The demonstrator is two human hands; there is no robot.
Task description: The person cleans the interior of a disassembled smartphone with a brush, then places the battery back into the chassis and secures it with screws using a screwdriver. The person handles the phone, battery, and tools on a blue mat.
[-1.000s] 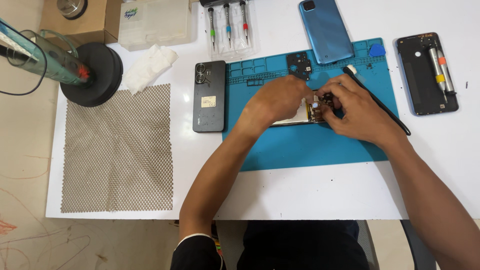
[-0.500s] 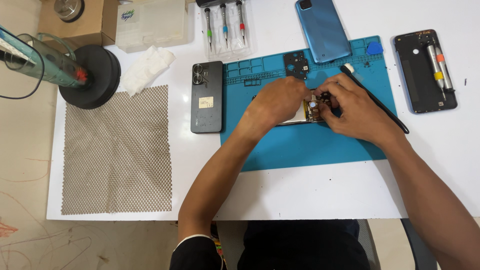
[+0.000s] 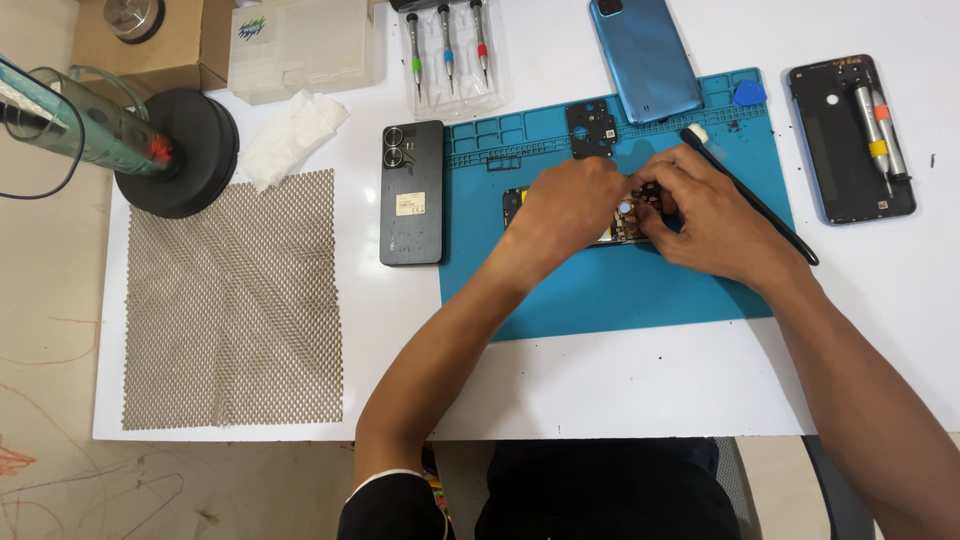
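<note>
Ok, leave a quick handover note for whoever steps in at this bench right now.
Left hand: pressed on the opened phone, steadying it on the blue mat.
Right hand: fingertips at the phone's exposed board; whether it pinches a part is hidden.
Black spudger lies under the right hand.
Done: blue back cover off, black inner plate removed and set on the mat.
Left: the work on the open board is still in hand.
Nearby: black phone, screwdrivers, framed phone body.

An opened phone (image 3: 620, 215) lies on the mat (image 3: 620, 290), another phone (image 3: 411, 193) just left of the mat.
</note>
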